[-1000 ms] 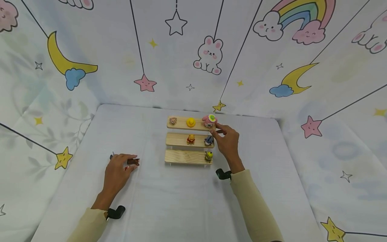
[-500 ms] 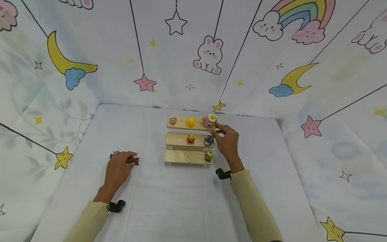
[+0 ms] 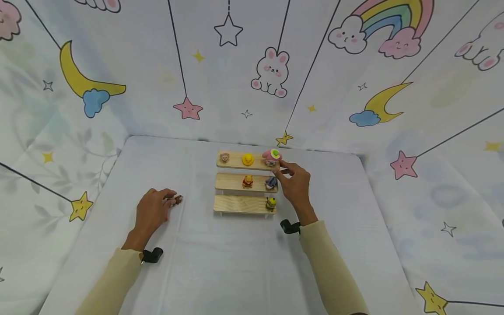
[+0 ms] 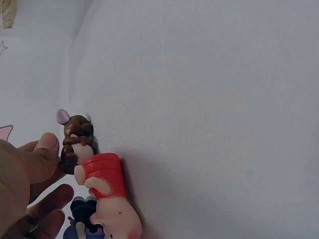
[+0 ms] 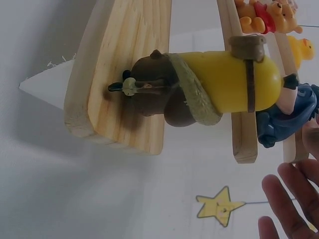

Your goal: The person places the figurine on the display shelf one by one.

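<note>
The left hand (image 3: 153, 212) pinches the small brown figurine (image 4: 79, 130) between thumb and fingertips in a narrow grip, at the left of the desk (image 3: 220, 262). The figurine is on its side, its long axis jutting from the fingertips, lilac ear end pointing toward the wooden stand (image 3: 232, 204); whether it touches the cloth cannot be told. The thumb hides part of it. A red-trousered pig figurine (image 4: 107, 172) lies nearly in line beyond its lower end, head pointing away, with a navy-and-purple figurine (image 4: 82, 209) beside that, under the hand. The right hand (image 3: 296, 181) is at the right end of the top board, by a pink figurine (image 3: 271, 156); whether its grip closes on anything is unclear. That board also bears a tan figurine (image 3: 224, 157) and a yellow duck (image 3: 247, 159); the middle one, a bear (image 3: 247, 181) and a blue figurine (image 3: 271, 183); the lowest, an upright yellow-and-brown figurine (image 3: 271, 203).
</note>
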Motion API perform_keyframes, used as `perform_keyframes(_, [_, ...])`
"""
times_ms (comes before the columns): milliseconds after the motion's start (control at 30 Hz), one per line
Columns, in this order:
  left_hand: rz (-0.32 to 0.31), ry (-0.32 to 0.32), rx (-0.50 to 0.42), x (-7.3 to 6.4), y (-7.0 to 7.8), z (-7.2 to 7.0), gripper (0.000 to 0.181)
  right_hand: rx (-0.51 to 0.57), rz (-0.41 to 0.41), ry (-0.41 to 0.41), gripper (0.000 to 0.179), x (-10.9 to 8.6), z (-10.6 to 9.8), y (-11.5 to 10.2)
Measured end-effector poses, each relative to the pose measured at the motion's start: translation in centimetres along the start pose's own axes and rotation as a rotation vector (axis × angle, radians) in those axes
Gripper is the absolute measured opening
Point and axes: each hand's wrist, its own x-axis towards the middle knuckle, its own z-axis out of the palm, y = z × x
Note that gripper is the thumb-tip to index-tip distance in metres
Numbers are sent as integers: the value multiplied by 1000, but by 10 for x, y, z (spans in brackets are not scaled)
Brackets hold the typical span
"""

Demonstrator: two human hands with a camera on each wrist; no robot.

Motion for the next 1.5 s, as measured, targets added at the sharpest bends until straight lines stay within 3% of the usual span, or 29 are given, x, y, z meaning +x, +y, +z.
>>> perform_keyframes(200, [21,54,4,3,3,2,31,-9,-8,8,44,0,0,1])
perform_keyframes(467, [62,-19,76,6,6,12,37,-3,-9,7,45,-1,1,1])
perform_keyframes(667, [58,-25,72,8,6,14,30,0,-6,0,46,-1,3,0])
perform_keyframes(867, [27,25,-43,11,13,11,31,-6,-22,7,45,0,3,1])
perform_keyframes(1167, [19,60,-231,21,38,4,39,-11,-21,6,44,0,3,2])
perform_keyframes(1500, [103,83,-383,34,73,-3,36,-15,-19,7,44,0,2,2])
